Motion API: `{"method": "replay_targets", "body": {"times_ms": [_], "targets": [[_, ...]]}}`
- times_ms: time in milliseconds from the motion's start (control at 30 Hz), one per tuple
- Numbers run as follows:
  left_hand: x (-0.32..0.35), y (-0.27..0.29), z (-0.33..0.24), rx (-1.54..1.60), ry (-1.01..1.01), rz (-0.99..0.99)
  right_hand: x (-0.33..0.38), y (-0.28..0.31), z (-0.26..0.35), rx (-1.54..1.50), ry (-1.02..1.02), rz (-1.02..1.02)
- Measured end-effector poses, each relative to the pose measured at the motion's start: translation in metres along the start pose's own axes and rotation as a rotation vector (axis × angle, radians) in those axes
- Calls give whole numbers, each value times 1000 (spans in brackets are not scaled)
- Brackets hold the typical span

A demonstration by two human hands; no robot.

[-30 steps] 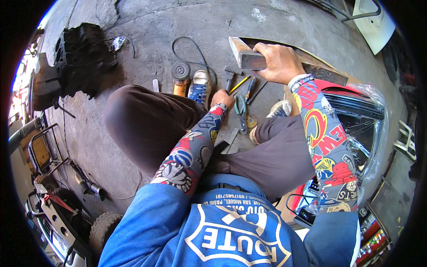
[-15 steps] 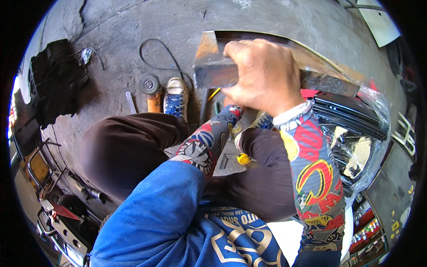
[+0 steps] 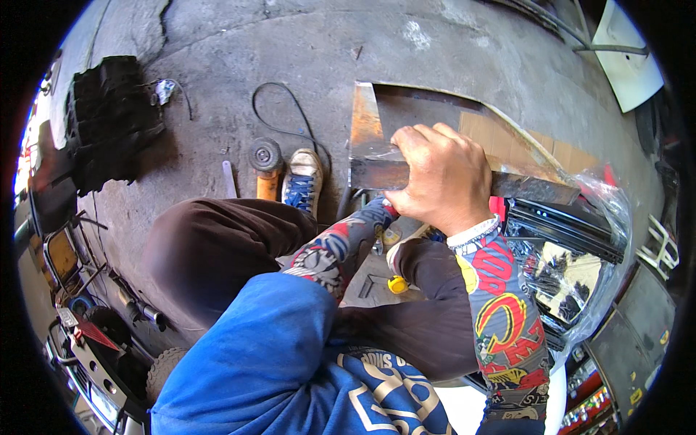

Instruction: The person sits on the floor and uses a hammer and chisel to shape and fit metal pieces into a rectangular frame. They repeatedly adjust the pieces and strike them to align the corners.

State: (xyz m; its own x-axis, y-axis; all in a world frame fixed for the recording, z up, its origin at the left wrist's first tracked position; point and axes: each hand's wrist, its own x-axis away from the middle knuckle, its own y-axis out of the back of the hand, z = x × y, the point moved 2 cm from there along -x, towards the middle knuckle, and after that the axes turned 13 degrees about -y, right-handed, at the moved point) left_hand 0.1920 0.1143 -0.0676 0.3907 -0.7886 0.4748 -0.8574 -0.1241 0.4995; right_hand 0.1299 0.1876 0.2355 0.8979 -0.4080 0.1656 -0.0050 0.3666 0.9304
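Note:
My right hand (image 3: pixel 438 177) grips a rusty steel bar (image 3: pixel 533 187) that lies across a cut metal sheet (image 3: pixel 406 116) on the concrete floor. My left hand is hidden below that bar; only its patterned sleeve (image 3: pixel 341 243) shows, reaching down between my knees toward tools with yellow handles (image 3: pixel 396 284). I am seated, brown trousers and a blue sneaker (image 3: pixel 303 181) under me.
An angle grinder (image 3: pixel 265 163) with its black cord lies left of the sneaker. A black slatted part (image 3: pixel 109 119) sits at far left. A plastic-wrapped black panel (image 3: pixel 573 254) lies at right, cardboard (image 3: pixel 507 138) behind it, and a white panel (image 3: pixel 623 51) at top right.
My right hand rose with the steel bar toward the camera, then settled back over the sheet, still gripping it. My left hand, seen among the tools a second ago, is now out of sight.

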Motion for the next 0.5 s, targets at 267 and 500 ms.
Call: {"method": "replay_targets", "body": {"times_ms": [267,500], "targets": [[47,155,59,110,159,-486,20,-8,4,39,-5,-3],[91,352,23,-93,-142,-208,51,-28,3,12,21,10]]}}
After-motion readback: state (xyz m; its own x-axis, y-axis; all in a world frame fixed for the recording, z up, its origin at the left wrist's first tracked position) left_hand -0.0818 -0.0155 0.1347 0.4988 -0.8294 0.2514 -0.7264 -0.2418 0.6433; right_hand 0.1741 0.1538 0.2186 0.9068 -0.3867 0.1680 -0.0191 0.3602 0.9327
